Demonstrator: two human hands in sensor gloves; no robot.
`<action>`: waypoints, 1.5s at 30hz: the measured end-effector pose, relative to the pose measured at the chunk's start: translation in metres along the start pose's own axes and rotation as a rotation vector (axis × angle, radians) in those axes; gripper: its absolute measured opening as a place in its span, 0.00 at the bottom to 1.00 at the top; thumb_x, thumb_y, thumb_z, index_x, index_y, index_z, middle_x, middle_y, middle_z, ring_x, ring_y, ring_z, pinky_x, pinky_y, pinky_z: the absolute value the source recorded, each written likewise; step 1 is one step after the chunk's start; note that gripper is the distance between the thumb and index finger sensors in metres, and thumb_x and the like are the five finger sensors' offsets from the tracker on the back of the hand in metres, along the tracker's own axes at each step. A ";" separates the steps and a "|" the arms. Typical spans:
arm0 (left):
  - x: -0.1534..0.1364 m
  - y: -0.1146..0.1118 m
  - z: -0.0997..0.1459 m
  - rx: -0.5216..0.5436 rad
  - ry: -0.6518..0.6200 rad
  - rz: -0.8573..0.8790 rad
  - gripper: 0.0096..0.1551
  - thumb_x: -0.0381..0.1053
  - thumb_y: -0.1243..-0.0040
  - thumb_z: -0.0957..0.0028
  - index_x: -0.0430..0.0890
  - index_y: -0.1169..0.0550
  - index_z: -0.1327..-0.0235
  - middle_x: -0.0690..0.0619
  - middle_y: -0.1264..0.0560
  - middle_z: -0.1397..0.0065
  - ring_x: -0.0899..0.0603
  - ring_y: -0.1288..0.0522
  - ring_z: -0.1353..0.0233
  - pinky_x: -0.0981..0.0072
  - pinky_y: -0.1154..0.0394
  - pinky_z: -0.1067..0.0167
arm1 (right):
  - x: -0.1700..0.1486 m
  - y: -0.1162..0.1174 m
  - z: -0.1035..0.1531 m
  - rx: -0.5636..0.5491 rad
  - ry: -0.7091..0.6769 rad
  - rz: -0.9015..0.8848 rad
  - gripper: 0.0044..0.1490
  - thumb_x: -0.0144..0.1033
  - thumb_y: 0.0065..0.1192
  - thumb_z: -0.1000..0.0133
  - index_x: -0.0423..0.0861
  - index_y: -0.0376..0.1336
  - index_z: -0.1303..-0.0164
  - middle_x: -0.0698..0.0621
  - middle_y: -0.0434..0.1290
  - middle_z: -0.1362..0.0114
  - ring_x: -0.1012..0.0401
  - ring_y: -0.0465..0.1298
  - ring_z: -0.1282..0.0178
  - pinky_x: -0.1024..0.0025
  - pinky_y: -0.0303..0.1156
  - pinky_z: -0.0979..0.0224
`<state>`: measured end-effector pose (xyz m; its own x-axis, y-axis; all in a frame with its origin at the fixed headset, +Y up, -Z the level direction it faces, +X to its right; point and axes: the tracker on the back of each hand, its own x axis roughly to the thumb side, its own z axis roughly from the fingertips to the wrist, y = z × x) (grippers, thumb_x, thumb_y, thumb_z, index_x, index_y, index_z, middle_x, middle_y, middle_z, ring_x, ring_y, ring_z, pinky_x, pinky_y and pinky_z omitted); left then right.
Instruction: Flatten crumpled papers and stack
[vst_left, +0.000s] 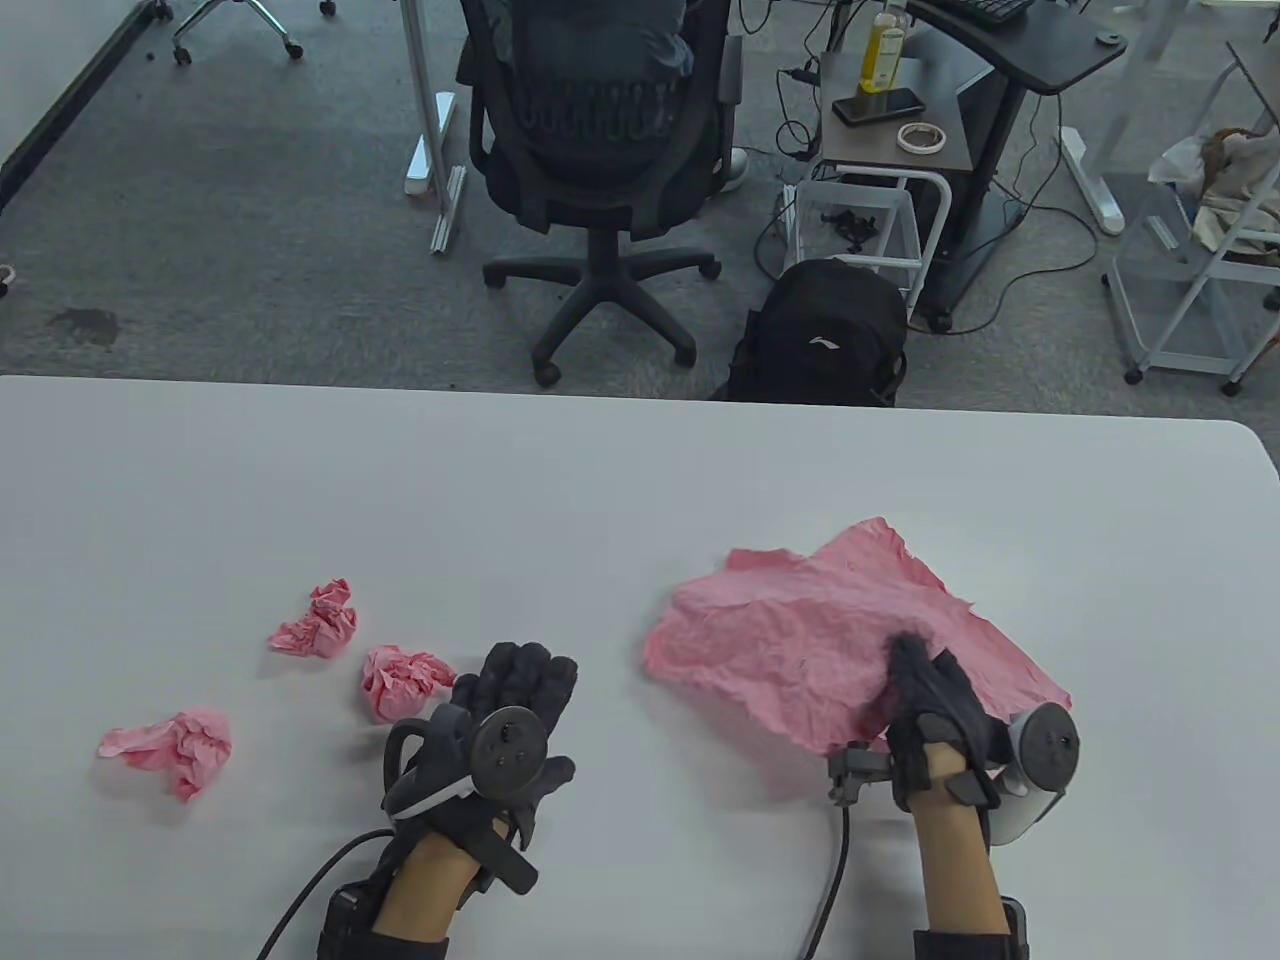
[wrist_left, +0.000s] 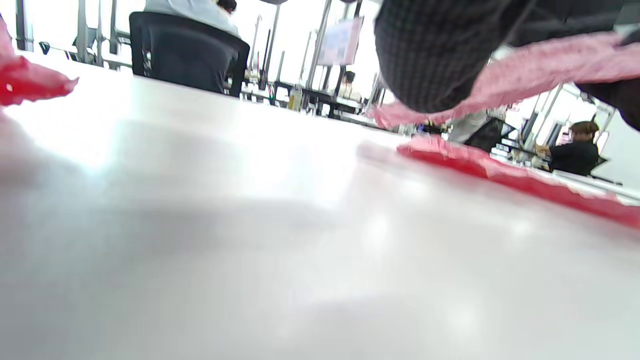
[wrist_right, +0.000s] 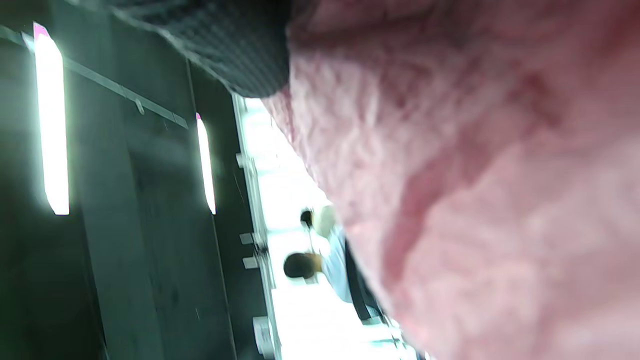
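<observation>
The big pink paper (vst_left: 840, 640) lay opened out on the right side of the white table (vst_left: 600, 480), still bumpy and a bit lifted at its edges. The right hand (vst_left: 935, 710) rested on its near part, but the fingers were blurry, so I cannot tell if they pressed flat or pinched it. Three pink paper balls sat well apart from it on the left: the far ball (vst_left: 318, 622), the middle ball (vst_left: 400, 680) and the near ball (vst_left: 175, 748). The left hand (vst_left: 505, 725) lay with its fingers spread on the table, just beside the middle ball, holding nothing. The thin paper could rip if the hand rubbed too hard. It could also slide away, because nothing held its far side down.
</observation>
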<state>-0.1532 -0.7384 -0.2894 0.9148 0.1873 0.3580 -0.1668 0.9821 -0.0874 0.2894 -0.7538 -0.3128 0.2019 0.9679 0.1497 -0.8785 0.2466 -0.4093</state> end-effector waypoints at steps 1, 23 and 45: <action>0.000 0.001 0.001 0.020 0.001 0.000 0.55 0.62 0.33 0.50 0.52 0.49 0.16 0.43 0.53 0.15 0.31 0.54 0.14 0.30 0.48 0.24 | 0.002 -0.011 -0.002 -0.044 -0.012 -0.001 0.27 0.37 0.57 0.42 0.39 0.65 0.35 0.39 0.81 0.43 0.45 0.84 0.53 0.59 0.82 0.59; -0.074 0.042 0.036 0.234 0.321 0.032 0.42 0.52 0.34 0.47 0.49 0.37 0.18 0.42 0.43 0.16 0.29 0.42 0.16 0.32 0.40 0.27 | 0.052 -0.039 0.020 -0.285 -0.278 0.974 0.54 0.44 0.68 0.42 0.42 0.37 0.21 0.31 0.41 0.18 0.32 0.49 0.25 0.35 0.53 0.31; -0.097 -0.003 0.005 0.022 0.472 -0.102 0.33 0.50 0.30 0.48 0.47 0.27 0.29 0.43 0.29 0.30 0.43 0.21 0.49 0.48 0.26 0.47 | 0.031 0.026 0.033 0.058 -0.435 1.017 0.45 0.43 0.67 0.43 0.41 0.48 0.22 0.32 0.51 0.19 0.33 0.57 0.26 0.34 0.56 0.33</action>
<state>-0.2430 -0.7591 -0.3191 0.9931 0.0651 -0.0977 -0.0705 0.9962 -0.0518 0.2591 -0.7195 -0.2894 -0.7846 0.6153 0.0760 -0.5697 -0.6672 -0.4798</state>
